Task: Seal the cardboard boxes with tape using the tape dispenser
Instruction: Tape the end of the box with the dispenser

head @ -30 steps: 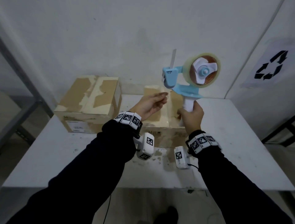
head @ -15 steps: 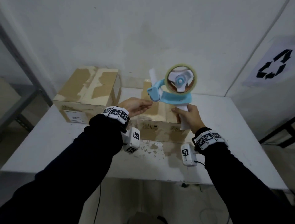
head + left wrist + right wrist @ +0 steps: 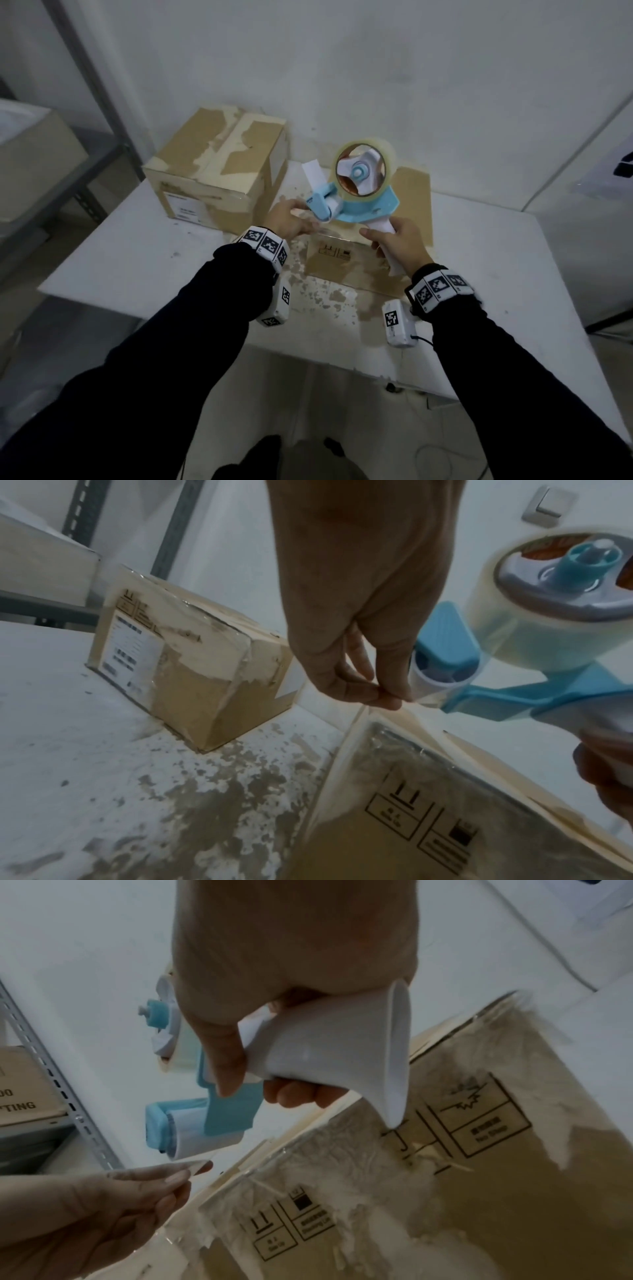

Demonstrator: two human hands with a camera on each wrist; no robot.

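Note:
My right hand (image 3: 399, 240) grips the white handle (image 3: 329, 1053) of a blue tape dispenser (image 3: 356, 192) with a clear tape roll (image 3: 555, 610), held just above the near cardboard box (image 3: 346, 270). At the dispenser's roller, my left hand (image 3: 291, 221) pinches the free end of the clear tape (image 3: 195, 1165) between thumb and fingers (image 3: 377, 699). The near box (image 3: 428, 1204) has torn paper and old tape on its side. A second cardboard box (image 3: 219, 171) stands at the back left of the white table (image 3: 137, 260).
The table surface (image 3: 103, 750) is scuffed with brown patches near the boxes. A metal shelf upright (image 3: 96, 102) with another carton (image 3: 20, 1091) stands to the left. The white wall is close behind the boxes. A light switch (image 3: 548, 504) sits on the wall.
The dispenser has come down from in front of the wall to just above the near box. My left hand has followed it down, staying at the roller end.

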